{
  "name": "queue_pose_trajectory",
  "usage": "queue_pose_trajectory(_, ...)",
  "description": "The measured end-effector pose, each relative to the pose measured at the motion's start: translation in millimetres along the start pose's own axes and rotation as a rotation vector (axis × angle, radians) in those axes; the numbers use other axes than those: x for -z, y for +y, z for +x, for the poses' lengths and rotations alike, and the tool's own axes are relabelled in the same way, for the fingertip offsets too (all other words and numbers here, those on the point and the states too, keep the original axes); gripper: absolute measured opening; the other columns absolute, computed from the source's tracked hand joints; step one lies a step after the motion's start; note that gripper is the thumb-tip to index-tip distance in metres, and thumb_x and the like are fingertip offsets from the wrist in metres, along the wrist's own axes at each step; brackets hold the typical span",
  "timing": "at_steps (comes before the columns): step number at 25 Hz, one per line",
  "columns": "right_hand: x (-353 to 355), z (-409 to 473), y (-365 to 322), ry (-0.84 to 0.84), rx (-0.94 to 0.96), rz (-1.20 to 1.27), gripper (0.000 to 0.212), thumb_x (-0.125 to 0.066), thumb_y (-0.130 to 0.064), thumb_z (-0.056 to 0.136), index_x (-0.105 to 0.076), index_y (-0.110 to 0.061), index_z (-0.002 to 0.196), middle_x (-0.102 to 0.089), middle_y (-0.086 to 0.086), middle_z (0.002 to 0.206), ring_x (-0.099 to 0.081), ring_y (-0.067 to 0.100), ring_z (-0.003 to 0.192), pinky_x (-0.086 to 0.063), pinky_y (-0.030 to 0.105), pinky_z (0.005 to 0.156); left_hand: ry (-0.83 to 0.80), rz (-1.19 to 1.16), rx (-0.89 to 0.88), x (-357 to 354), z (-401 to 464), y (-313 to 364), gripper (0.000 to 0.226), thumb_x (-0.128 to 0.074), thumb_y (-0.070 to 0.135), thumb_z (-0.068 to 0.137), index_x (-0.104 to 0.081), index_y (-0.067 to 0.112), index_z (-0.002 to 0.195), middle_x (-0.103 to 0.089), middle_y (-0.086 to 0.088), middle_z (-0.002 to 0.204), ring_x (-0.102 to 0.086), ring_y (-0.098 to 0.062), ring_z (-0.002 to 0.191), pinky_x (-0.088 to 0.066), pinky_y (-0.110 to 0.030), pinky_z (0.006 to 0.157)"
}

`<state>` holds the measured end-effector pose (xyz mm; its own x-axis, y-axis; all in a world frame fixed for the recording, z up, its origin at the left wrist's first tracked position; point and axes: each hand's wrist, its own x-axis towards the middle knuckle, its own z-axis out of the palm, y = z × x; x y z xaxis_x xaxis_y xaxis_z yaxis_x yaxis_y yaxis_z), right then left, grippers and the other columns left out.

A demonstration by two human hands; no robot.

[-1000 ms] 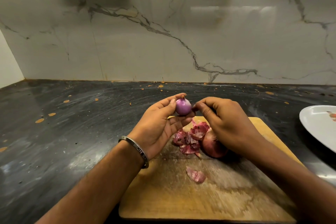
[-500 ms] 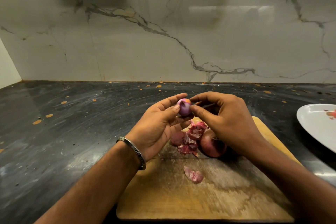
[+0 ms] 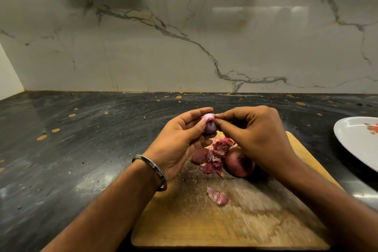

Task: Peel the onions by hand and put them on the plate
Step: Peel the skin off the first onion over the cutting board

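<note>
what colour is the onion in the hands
Pale purple with white at the top, the onion shows in the head view, the only one.

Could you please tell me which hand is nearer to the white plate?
Right. The right hand is over the cutting board, on the side toward the plate; the left hand is farther off, beyond the small onion.

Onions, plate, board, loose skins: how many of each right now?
Onions: 2, a peeled onion in the left hand and right hand, an unpeeled onion
Plate: 1
Cutting board: 1
Skin pile: 1
Stray skin: 1
Total: 6
</note>
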<state>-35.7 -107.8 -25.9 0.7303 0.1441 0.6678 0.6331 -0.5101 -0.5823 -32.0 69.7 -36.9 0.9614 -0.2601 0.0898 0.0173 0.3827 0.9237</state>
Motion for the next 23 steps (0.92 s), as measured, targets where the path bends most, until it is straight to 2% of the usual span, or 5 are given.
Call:
queue_pose_trajectory(3,0.5,-0.2,0.0,-0.004,0.034,-0.081,0.009,-0.078,-0.017,0.085,-0.081,-0.018,0.094,-0.077,-0.011,0.080,-0.070,-0.002,0.071,-0.054,0.013,0.064,0.020,0.060,-0.037,-1.7,-0.8,-1.9,0.031,-0.058,0.006,0.092,-0.064,0.005,0.122,-0.071,-0.015,0.104,-0.068,-0.017,0.087,-0.058,-0.021,0.071)
queue_pose_trajectory(8,-1.1,-1.9,-2.5,0.011,0.076,-0.122,0.006,-0.079,-0.016,0.084,-0.081,-0.017,0.089,-0.075,-0.011,0.075,-0.069,-0.002,0.069,-0.049,0.007,0.061,0.025,0.092,-0.062,-1.3,-1.1,-3.6,0.033,-0.061,0.006,0.089,-0.064,0.003,0.121,-0.071,-0.019,0.114,-0.069,-0.021,0.100,-0.059,-0.026,0.083)
queue_pose_trajectory(14,-2.9,-2.3,-2.7,0.070,0.094,-0.149,0.006,-0.078,-0.013,0.083,-0.080,-0.017,0.086,-0.074,-0.010,0.072,-0.068,0.001,0.072,-0.048,0.006,0.061,0.026,0.079,-0.068,-2.5,-2.9,-2.4,0.046,-0.067,0.014,0.076,-0.065,0.003,0.121,-0.070,-0.019,0.116,-0.069,-0.023,0.101,-0.059,-0.026,0.085)
queue_pose_trajectory(20,-5.3,-0.7,2.0,0.148,0.024,-0.152,0.008,-0.074,-0.010,0.085,-0.077,-0.017,0.082,-0.071,-0.010,0.070,-0.067,0.004,0.067,-0.051,0.019,0.060,-0.015,-0.075,0.009,-3.2,0.7,-0.6,0.035,-0.051,-0.004,0.094,-0.059,0.003,0.128,-0.066,-0.020,0.125,-0.067,-0.024,0.105,-0.058,-0.032,0.089)
queue_pose_trajectory(23,-4.8,-1.1,1.9,0.142,-0.001,-0.127,0.008,-0.074,-0.010,0.086,-0.077,-0.017,0.082,-0.071,-0.012,0.070,-0.067,0.002,0.067,-0.053,0.020,0.061,-0.021,-0.136,0.035,-3.6,1.7,0.4,0.032,-0.051,0.003,0.096,-0.059,0.000,0.128,-0.064,-0.022,0.127,-0.066,-0.025,0.107,-0.057,-0.034,0.091)
